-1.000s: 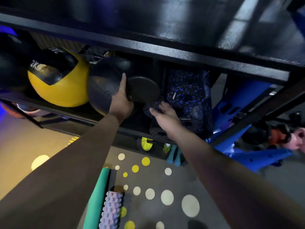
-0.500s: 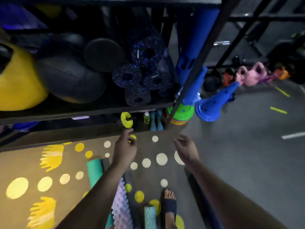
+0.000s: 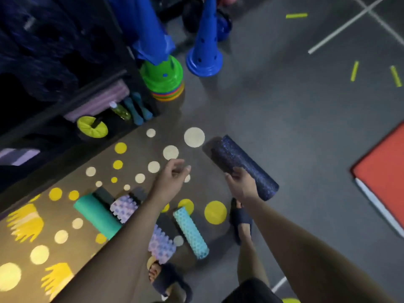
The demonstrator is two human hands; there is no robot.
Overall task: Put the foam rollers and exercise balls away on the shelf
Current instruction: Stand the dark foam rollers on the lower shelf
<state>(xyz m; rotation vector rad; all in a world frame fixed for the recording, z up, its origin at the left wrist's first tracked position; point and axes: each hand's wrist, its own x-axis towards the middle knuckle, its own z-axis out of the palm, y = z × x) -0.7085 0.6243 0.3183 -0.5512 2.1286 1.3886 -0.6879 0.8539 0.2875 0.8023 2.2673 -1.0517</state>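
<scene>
The dark blue speckled foam roller in your right hand looks matt and grainy. The teal foam roller is smooth, the lilac foam roller knobbly, the blue plastic cone glossy.

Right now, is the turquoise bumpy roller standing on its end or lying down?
Lying down: the turquoise bumpy roller rests lengthwise on the floor, with its long side facing the camera.

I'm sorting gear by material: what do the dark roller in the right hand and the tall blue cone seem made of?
The dark roller, gripped by the right hand, looks like dense foam: matt, grainy, flecked with blue. The tall blue cone looks like moulded plastic: smooth, faintly shiny, with round holes through its wall. Blur leaves both uncertain.
</scene>
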